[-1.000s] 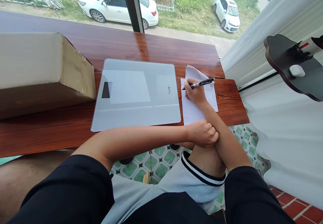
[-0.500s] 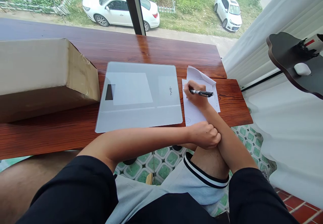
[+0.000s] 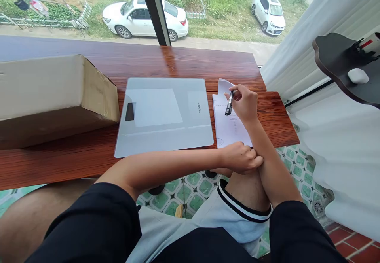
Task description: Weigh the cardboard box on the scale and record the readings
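Observation:
My right hand is closed around a black-and-clear pen, whose dark end slants down toward me over the papers. Under the pen lie white sheets of paper with lines of small print and a round stamp mark near the lower left corner. The top sheet curls up beside my fingertips; I cannot tell whether they touch it. My left hand makes a fist above my knee, against my right forearm, with its palm hidden. Left of the papers, a flat glass scale with a small dark display lies on the wooden table.
A large cardboard box stands on the left of the wooden table. At the right, a dark wavy-edged shelf carries a white mouse-like object and a pen holder. White curtains hang beside the window.
My right hand has turned and shifted slightly right and up, off the writing area. The pen has swung from pointing rightward to pointing down. My left fist stays almost in place.

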Tool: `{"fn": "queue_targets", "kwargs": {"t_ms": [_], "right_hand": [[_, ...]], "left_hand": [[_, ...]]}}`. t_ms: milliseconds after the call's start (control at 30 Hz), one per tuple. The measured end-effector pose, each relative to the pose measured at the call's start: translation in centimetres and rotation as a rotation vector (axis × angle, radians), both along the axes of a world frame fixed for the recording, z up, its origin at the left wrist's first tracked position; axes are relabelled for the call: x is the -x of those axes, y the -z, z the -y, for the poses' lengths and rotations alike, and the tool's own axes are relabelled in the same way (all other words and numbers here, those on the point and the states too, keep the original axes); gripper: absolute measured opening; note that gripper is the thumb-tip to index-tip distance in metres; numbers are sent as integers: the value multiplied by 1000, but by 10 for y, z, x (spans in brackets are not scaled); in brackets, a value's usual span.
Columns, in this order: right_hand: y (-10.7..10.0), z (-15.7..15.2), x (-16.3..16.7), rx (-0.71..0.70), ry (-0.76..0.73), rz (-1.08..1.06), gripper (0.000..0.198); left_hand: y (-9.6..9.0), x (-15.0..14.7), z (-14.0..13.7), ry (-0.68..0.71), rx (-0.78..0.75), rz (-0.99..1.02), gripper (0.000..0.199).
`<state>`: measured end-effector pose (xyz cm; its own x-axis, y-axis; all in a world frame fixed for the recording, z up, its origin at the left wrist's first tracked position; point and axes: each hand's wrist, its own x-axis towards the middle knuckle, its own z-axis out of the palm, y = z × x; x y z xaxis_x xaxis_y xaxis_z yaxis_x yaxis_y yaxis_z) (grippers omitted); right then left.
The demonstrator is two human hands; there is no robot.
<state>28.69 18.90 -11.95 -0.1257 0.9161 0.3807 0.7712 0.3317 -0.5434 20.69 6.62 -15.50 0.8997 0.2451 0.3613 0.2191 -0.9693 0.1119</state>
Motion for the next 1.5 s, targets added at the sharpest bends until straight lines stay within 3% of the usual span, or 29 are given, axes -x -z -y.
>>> {"fn": "queue_targets", "kwargs": {"t_ms": [333,533,767,967,1200,1500], "right_hand": [[0,-8,-30,143,190,89,14],[6,-14,-35,244,255,253,22],[16,-19,-40,197,217,264,25],[11,-13,-31,203,214,264,26],[4,-4,-10,136,119,189,8],[7,10,17,-49,64,276,39]], "left_hand": [[-1,-2,10,33,-153,-15,24],[8,-4,16,25,-148,-11,22],[11,-3,15,25,-109,-92,23],[14,-3,16,24,-98,-112,25],[17,-3,15,23,-115,-67,25],[21,-1,17,86,-215,6,24]]}}
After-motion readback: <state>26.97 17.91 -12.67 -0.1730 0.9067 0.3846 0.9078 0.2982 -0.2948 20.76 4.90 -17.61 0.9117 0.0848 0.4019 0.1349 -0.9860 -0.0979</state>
